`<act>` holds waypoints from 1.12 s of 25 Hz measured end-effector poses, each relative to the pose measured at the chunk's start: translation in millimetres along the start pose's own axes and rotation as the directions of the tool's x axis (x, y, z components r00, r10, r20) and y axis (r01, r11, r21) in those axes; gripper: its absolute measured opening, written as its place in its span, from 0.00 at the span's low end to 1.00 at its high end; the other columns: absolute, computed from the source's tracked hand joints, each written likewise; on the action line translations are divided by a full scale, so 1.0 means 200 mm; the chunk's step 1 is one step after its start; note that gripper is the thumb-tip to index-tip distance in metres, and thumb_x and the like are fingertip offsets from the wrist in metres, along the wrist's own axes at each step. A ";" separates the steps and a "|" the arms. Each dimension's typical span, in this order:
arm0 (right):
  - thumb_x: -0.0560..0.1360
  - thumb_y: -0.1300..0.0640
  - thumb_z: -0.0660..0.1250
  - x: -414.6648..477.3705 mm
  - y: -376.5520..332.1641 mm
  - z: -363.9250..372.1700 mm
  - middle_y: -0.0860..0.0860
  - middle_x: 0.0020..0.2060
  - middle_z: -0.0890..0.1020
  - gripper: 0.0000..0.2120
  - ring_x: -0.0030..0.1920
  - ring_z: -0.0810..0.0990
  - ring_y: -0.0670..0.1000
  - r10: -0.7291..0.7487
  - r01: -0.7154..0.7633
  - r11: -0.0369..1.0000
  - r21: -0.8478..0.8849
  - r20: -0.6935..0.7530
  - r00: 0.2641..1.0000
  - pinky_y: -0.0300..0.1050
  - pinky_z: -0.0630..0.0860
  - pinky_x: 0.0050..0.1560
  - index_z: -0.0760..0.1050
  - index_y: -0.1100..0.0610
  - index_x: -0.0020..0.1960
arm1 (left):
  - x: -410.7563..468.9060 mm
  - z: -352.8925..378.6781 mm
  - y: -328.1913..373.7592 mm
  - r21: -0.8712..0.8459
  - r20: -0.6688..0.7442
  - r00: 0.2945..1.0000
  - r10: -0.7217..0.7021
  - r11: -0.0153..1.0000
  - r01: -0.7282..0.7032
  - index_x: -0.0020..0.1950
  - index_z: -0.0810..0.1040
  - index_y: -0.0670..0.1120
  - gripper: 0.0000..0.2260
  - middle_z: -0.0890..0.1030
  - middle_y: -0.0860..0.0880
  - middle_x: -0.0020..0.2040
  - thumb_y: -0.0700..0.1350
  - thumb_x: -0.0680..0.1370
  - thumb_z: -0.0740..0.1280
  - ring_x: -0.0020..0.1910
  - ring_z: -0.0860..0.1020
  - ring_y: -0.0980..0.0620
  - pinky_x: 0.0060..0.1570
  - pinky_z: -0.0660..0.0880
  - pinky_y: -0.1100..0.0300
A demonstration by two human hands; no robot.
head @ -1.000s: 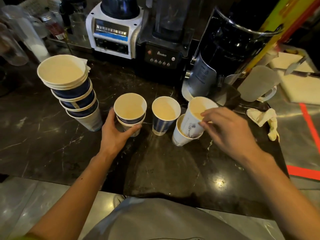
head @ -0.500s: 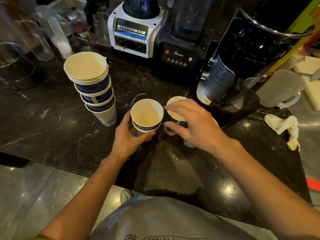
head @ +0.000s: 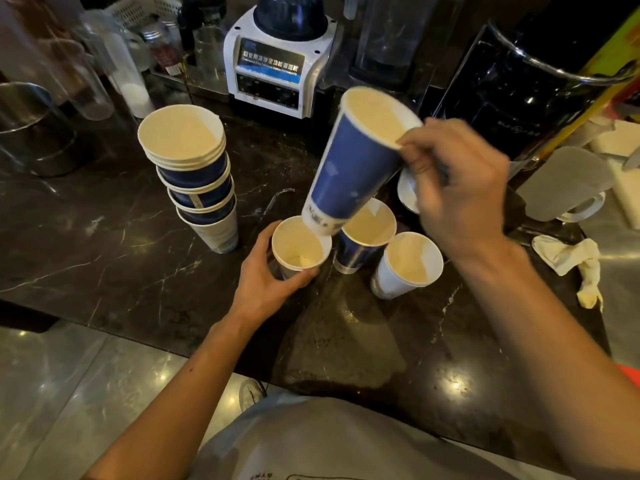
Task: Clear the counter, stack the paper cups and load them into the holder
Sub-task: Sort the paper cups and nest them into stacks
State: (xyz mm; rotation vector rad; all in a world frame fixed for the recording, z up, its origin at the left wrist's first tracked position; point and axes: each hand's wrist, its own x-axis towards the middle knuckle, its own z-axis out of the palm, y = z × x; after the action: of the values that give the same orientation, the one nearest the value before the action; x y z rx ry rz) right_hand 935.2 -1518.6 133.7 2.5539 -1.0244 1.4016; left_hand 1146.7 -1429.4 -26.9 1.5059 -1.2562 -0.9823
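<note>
Blue cup [head: 356,168] pinched by right hand [head: 460,188]; left hand [head: 266,282] grips 1 short stack [head: 299,247]; 2 cups loose.

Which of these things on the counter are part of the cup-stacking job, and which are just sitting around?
Part of the job:
- blue cup held tilted by the right hand
- short stack steadied by the left hand
- tall stack
- two loose cups

Just lying about:
- white blender base
- crumpled cloth
- frosted jug

Bare counter [head: 104,244] left and front; cup stack [head: 194,174], loose cups [head: 408,261], blender [head: 277,71] behind.
</note>
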 end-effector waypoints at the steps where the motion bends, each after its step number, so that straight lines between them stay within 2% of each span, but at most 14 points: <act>1: 0.79 0.66 0.65 0.01 0.02 -0.05 0.62 0.43 0.82 0.06 0.45 0.80 0.59 0.011 -0.012 1.000 -0.024 -0.041 0.999 0.41 0.74 0.51 0.80 0.68 0.49 | 0.00 0.00 0.00 0.001 -0.002 1.000 -0.010 1.000 0.010 0.72 0.62 0.59 0.38 0.70 0.70 0.64 0.50 0.68 0.78 0.65 0.69 0.69 0.65 0.67 0.65; 3: 0.80 0.65 0.64 0.00 0.06 -0.11 0.63 0.44 0.83 0.07 0.46 0.81 0.60 0.005 -0.011 0.997 -0.075 -0.082 0.997 0.39 0.73 0.54 0.80 0.68 0.49 | 0.01 0.00 -0.01 0.011 -0.011 1.000 -0.029 1.000 0.029 0.71 0.62 0.60 0.38 0.68 0.72 0.63 0.50 0.68 0.78 0.63 0.68 0.73 0.63 0.66 0.68; 5: 0.80 0.64 0.64 -0.05 0.11 -0.12 0.63 0.44 0.83 0.08 0.47 0.81 0.61 -0.009 0.002 0.991 -0.136 -0.055 0.998 0.45 0.73 0.58 0.80 0.68 0.49 | 0.01 0.01 -0.02 0.026 -0.015 0.999 -0.036 0.999 0.036 0.70 0.60 0.63 0.37 0.67 0.75 0.61 0.51 0.68 0.78 0.61 0.66 0.78 0.60 0.64 0.73; 8: 0.79 0.65 0.64 -0.16 0.17 -0.07 0.61 0.44 0.83 0.07 0.48 0.81 0.60 -0.026 0.039 0.986 -0.164 0.085 0.996 0.52 0.73 0.64 0.80 0.66 0.49 | 0.01 0.01 -0.02 0.037 -0.020 0.999 -0.039 0.999 0.040 0.70 0.60 0.63 0.37 0.66 0.77 0.60 0.51 0.68 0.78 0.60 0.65 0.80 0.56 0.64 0.80; 10: 0.77 0.65 0.66 -0.25 0.19 -0.01 0.59 0.43 0.83 0.06 0.48 0.81 0.58 -0.030 0.063 0.989 -0.131 0.239 0.971 0.53 0.73 0.64 0.81 0.64 0.49 | 0.01 0.02 -0.02 0.034 -0.018 0.999 -0.039 0.999 0.039 0.70 0.60 0.62 0.37 0.67 0.76 0.60 0.52 0.68 0.78 0.61 0.65 0.79 0.55 0.64 0.80; 12: 0.76 0.64 0.68 -0.34 0.20 0.07 0.56 0.43 0.83 0.04 0.47 0.79 0.57 -0.015 0.052 0.996 -0.078 0.417 0.909 0.55 0.76 0.57 0.81 0.61 0.49 | 0.01 0.01 -0.03 0.031 -0.014 0.999 -0.039 0.999 0.040 0.71 0.60 0.61 0.37 0.67 0.76 0.61 0.53 0.68 0.77 0.61 0.65 0.78 0.57 0.64 0.78; 15: 0.77 0.62 0.68 -0.43 0.19 0.14 0.54 0.46 0.82 0.05 0.49 0.79 0.55 0.099 -0.078 0.995 -0.060 0.600 0.794 0.57 0.79 0.47 0.81 0.59 0.52 | 0.00 0.01 -0.02 0.030 0.000 0.999 -0.041 0.999 0.041 0.72 0.60 0.60 0.39 0.66 0.76 0.62 0.55 0.67 0.77 0.63 0.66 0.76 0.63 0.65 0.69; 17: 0.79 0.58 0.66 -0.42 0.18 0.15 0.52 0.49 0.82 0.07 0.52 0.78 0.53 0.160 -0.163 0.985 -0.053 0.625 0.764 0.57 0.78 0.49 0.81 0.57 0.55 | 0.00 0.00 -0.01 0.020 0.001 0.999 -0.044 0.999 0.044 0.73 0.61 0.60 0.39 0.67 0.75 0.62 0.55 0.67 0.77 0.64 0.66 0.73 0.67 0.66 0.62; 21: 0.78 0.52 0.68 -0.33 0.08 0.11 0.50 0.61 0.77 0.18 0.63 0.75 0.52 0.174 -0.242 0.969 0.043 0.574 0.800 0.51 0.75 0.60 0.75 0.54 0.67 | -0.02 -0.03 0.07 -0.013 -0.015 1.000 -0.017 1.000 0.017 0.73 0.63 0.58 0.40 0.70 0.69 0.65 0.55 0.65 0.78 0.69 0.68 0.62 0.71 0.68 0.51; 24: 0.75 0.47 0.71 -0.29 -0.04 0.11 0.50 0.71 0.67 0.28 0.72 0.67 0.50 0.115 -0.281 0.947 0.155 0.655 0.747 0.47 0.68 0.68 0.67 0.46 0.72 | -0.02 -0.08 0.19 -0.017 -0.016 0.996 0.084 0.996 -0.084 0.74 0.65 0.54 0.41 0.72 0.61 0.68 0.57 0.65 0.79 0.70 0.70 0.60 0.70 0.69 0.48; 26: 0.73 0.46 0.72 -0.29 -0.09 0.14 0.49 0.76 0.61 0.30 0.75 0.61 0.49 0.140 -0.364 0.914 0.178 0.704 0.697 0.45 0.63 0.70 0.64 0.39 0.72 | -0.02 -0.10 0.28 -0.027 0.015 0.988 0.151 0.988 -0.150 0.75 0.64 0.51 0.41 0.72 0.56 0.70 0.56 0.66 0.77 0.69 0.71 0.58 0.69 0.71 0.49; 28: 0.73 0.49 0.74 -0.30 -0.10 0.15 0.49 0.72 0.67 0.29 0.72 0.65 0.50 0.188 -0.439 0.874 0.209 0.687 0.702 0.48 0.67 0.70 0.67 0.40 0.70 | 0.00 -0.10 0.35 -0.057 0.038 0.982 0.187 0.981 -0.185 0.75 0.64 0.48 0.40 0.73 0.54 0.69 0.55 0.67 0.76 0.69 0.72 0.57 0.67 0.72 0.54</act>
State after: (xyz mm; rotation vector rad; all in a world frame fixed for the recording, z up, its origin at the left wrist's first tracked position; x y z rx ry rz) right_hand 947.6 -1482.0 75.2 3.4067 -1.4795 0.7597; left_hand 1146.8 -1430.0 45.0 1.3062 -1.3646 -0.9219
